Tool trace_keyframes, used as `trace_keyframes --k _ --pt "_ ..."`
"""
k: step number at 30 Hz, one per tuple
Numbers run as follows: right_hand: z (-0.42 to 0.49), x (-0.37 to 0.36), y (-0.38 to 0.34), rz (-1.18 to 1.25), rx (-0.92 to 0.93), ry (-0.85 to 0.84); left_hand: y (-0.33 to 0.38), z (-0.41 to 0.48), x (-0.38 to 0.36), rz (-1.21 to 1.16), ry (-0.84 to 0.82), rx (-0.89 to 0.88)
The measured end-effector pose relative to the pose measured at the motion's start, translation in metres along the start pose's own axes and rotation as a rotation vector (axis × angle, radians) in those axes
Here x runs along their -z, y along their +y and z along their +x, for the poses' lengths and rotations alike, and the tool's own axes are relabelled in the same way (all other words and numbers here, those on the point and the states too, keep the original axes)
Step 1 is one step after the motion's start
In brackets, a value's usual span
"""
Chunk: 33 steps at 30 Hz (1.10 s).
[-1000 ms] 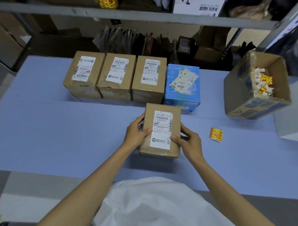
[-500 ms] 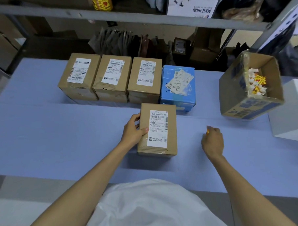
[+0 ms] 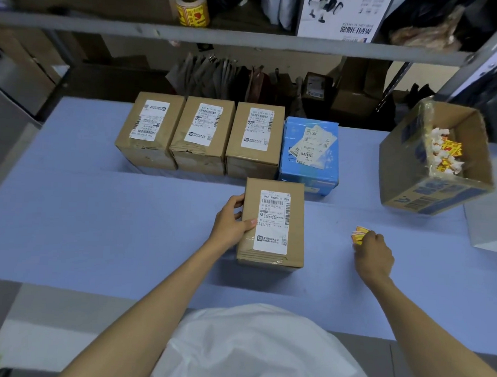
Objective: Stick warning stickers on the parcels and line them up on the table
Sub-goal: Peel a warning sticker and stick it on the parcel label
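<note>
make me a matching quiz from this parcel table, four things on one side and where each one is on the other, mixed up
Things:
1. blue parcel
2. sticker roll
3. open carton
4. left hand

Places:
A. on the shelf above the table
B. gripping the near brown parcel
C. right end of the back row
D. far right of the table

Pairs: 1-C, 2-A, 3-D, 4-B

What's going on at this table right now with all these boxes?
A person is labelling parcels. Their left hand steadies a brown box lying on the blue table, while the right hand picks at a yellow warning sticker on the tabletop. Four parcels, three brown and one blue, are lined up behind. An open carton of stickers sits to the right.
</note>
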State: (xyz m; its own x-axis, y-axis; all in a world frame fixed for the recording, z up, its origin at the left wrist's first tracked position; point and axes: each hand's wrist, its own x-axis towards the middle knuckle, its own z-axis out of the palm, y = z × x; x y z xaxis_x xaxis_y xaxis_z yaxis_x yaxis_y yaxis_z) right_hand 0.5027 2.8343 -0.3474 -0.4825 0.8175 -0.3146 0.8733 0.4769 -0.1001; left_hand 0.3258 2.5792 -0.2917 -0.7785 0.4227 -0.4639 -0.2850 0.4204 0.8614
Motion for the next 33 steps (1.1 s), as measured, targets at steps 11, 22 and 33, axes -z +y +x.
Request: trace_keyframes --k 11,22,33 --pt "-0.002 -0.009 0.006 0.186 -0.137 0.052 0.000 0.001 -0.001 0.008 -0.007 0.001" --pt "0.006 -0.008 0.001 0.364 -0.300 0.048 -0.002 0.002 0.000 0.008 -0.006 -0.007" --pt "0.008 -0.001 0.003 0.603 -0.408 0.115 -0.002 0.002 0.002 -0.009 -0.012 -0.003"
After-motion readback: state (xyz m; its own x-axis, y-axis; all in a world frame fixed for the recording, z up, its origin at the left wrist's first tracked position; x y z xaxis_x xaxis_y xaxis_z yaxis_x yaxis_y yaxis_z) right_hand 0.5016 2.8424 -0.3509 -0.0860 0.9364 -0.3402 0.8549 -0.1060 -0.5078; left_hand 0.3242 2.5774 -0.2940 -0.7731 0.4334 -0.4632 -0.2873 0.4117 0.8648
